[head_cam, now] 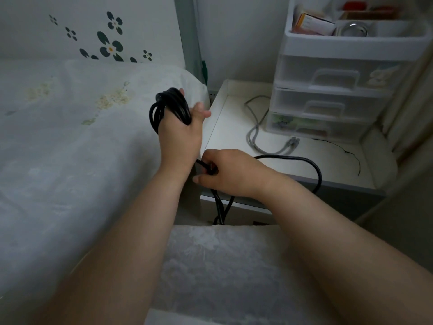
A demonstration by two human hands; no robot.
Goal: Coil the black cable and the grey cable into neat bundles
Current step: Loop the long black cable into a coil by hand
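My left hand [181, 137] is raised over the edge of the bed, shut on several loops of the black cable [304, 160] wound around its palm. Lower down, my right hand [230, 171] pinches the same cable's free length near the corner of the white side table [234, 127]. From that hand the black cable arcs right over the table top and drops off the front edge toward the floor. The grey cable [254, 134] lies loose on the table in a long curve, its plug end by the drawer unit.
A white plastic drawer unit [335, 95] with a tray of small items on top stands at the table's back right. A thin black wire [346, 151] lies on the table at the right. The bed [70, 137] fills the left; a pale cushion [222, 266] sits below my arms.
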